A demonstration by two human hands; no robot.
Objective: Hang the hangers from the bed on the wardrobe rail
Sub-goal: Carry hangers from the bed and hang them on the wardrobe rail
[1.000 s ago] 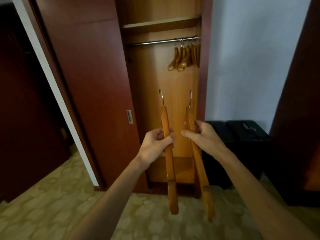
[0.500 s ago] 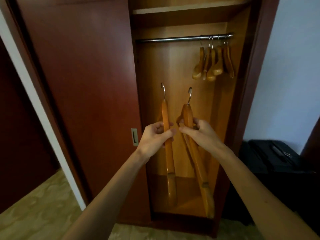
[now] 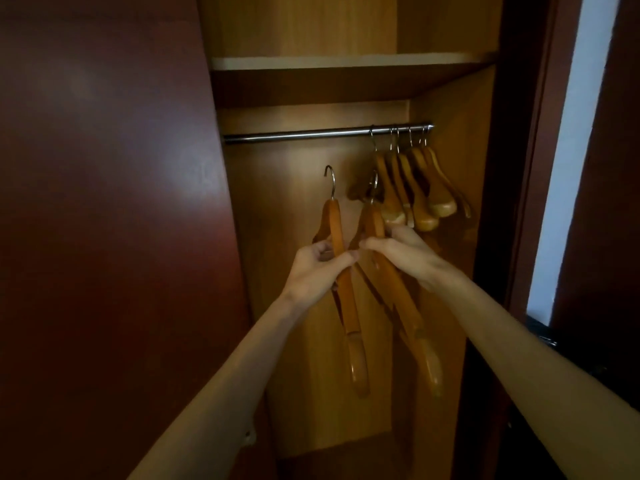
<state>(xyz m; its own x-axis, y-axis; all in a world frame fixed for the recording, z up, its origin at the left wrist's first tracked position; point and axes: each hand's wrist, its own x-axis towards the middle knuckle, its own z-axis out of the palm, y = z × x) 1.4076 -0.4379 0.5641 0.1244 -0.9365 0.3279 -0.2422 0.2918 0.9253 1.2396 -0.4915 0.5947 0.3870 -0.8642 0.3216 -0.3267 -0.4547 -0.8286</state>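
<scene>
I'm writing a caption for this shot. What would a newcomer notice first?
Two hands at centre, the left hand and right hand, each gripping a wooden hanger with its hook up. Above them runs the metal rail, with hung hangers bunched at its right end.

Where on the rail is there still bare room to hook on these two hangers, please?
The rail is bare from its left end to the first hook of the hung hangers. Those crowd the right end. The left hand holds one hanger below the bare stretch; the right hand holds the other hanger close by the bunch.
</scene>
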